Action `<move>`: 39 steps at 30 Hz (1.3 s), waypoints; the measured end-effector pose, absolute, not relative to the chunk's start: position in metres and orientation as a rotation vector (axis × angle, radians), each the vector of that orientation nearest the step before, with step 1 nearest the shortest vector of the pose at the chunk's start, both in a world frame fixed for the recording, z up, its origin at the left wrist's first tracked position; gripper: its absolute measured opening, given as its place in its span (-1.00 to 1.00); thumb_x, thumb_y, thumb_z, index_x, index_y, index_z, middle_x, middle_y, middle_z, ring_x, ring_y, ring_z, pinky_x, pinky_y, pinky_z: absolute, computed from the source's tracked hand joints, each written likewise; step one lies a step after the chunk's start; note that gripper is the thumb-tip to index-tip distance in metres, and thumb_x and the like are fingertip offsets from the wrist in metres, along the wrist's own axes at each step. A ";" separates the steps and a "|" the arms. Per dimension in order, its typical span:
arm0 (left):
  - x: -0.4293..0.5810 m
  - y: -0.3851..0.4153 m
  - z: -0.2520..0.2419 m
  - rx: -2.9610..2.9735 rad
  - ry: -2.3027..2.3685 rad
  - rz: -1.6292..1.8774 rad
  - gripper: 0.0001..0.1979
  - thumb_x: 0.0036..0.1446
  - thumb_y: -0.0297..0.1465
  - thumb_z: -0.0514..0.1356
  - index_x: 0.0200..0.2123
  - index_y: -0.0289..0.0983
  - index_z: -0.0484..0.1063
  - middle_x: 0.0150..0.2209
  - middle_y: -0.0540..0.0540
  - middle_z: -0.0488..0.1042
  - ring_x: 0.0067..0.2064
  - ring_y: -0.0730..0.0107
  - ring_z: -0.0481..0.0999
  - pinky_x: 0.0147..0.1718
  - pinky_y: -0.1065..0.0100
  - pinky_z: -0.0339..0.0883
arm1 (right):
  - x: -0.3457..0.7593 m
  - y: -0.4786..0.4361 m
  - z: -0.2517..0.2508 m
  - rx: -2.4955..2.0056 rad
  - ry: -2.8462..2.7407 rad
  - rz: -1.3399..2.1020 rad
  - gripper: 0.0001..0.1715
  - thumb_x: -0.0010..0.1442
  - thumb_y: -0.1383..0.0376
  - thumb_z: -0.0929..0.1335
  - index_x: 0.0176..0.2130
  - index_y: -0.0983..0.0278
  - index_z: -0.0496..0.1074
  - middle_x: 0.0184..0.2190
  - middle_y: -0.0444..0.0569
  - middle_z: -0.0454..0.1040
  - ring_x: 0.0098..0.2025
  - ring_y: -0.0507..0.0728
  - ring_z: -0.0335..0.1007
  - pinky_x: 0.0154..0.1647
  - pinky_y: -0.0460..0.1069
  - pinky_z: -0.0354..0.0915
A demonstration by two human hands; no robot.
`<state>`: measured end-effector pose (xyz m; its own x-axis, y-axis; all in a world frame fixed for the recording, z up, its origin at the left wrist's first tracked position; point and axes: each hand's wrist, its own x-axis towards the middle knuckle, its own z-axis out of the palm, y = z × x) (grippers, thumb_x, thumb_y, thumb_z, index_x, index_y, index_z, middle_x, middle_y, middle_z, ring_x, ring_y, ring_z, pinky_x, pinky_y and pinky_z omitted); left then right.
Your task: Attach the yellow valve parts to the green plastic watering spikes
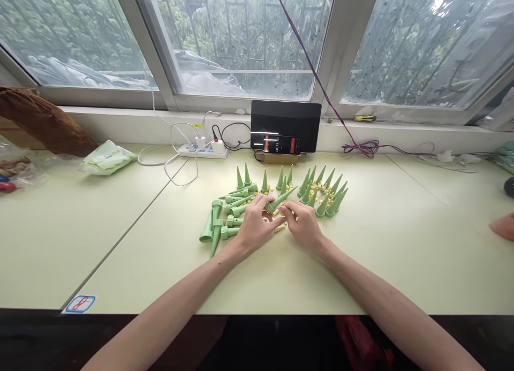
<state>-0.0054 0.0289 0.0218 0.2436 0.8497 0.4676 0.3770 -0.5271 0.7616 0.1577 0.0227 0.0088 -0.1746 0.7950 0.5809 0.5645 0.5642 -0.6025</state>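
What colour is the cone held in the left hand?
The cone is green, in the head view.

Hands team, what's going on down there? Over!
Left hand: holding green cone. Right hand: close beside it, grip unclear. Loose yellow pieces and other cones crowding around.

Green cones (264, 182) block ahead; the near tabletop (277, 285) offers passage

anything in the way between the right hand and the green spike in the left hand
Nothing visible: the right hand is close beside the green spike that the left hand holds, though whether they touch is unclear. Yellow pieces lie on the table.
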 end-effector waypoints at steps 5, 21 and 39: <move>-0.005 0.029 0.022 2.054 1.123 1.285 -0.71 0.14 -0.27 0.31 -0.11 -0.23 0.40 -0.18 -0.07 0.39 -0.40 0.51 0.45 -0.40 0.39 0.50 | 0.156 0.023 0.010 -1.125 -1.842 0.327 -0.56 0.42 0.17 0.20 -0.44 0.24 0.38 -0.51 -0.07 0.42 -0.47 0.09 0.26 -0.40 -0.02 0.19; -0.005 0.031 0.021 2.072 1.087 1.378 -0.75 0.08 -0.38 0.30 -0.14 -0.25 0.43 -0.21 -0.05 0.37 -0.35 0.49 0.45 -0.43 0.42 0.53 | 0.152 0.017 0.018 -1.095 -1.731 0.562 -0.69 0.34 0.18 0.29 -0.37 0.27 0.46 -0.43 -0.03 0.54 -0.42 0.10 0.41 -0.42 -0.03 0.33; -0.004 0.030 0.021 2.054 1.032 1.389 -0.78 0.04 -0.44 0.31 -0.21 -0.23 0.41 -0.25 0.00 0.33 -0.41 0.57 0.44 -0.40 0.42 0.54 | 0.150 0.022 0.020 -0.986 -1.394 1.230 -0.50 0.17 -0.07 0.39 -0.47 0.30 0.44 -0.55 -0.13 0.39 -0.62 -0.01 0.27 -0.66 -0.08 0.27</move>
<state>-0.0037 0.0301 0.0211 0.2125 0.7853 0.5815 0.3301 -0.6178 0.7137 0.1505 0.0217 0.0204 -0.1774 0.9715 0.1574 -0.0347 0.1536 -0.9875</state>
